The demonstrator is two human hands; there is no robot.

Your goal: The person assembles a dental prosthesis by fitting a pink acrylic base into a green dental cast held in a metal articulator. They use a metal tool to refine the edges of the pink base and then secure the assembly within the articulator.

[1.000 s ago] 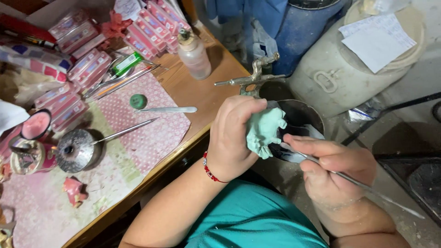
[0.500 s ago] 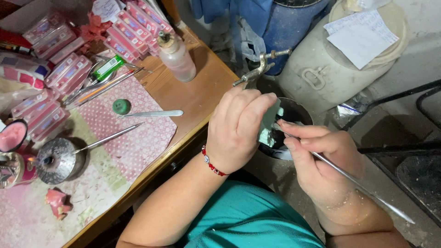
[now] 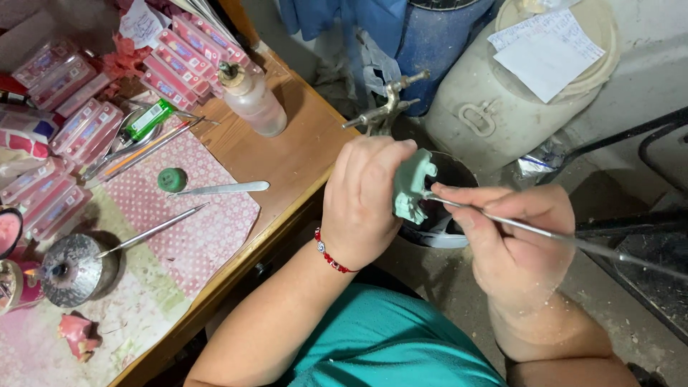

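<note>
My left hand (image 3: 365, 201) grips a pale green moulded piece (image 3: 411, 183), holding it over a dark round bowl (image 3: 459, 172) beside the table. A red bead bracelet (image 3: 328, 252) circles that wrist. My right hand (image 3: 512, 240) pinches a long thin metal tool (image 3: 566, 240) like a pen. The tool's tip touches the green piece on its right side. Both hands hover off the wooden table's (image 3: 287, 154) right edge, above my teal-clad lap.
On the table lie a metal spatula (image 3: 222, 188), a small green lump (image 3: 172, 179), a metal burner with a rod (image 3: 75, 269), a plastic bottle (image 3: 251, 100) and several pink boxes (image 3: 186, 54). A white drum (image 3: 523, 93), a blue barrel (image 3: 430, 29) and a metal tap (image 3: 387, 107) stand behind the bowl.
The camera view has shifted so the table sits differently in frame. My left hand has turned the green piece while the tool tip stays on it.
</note>
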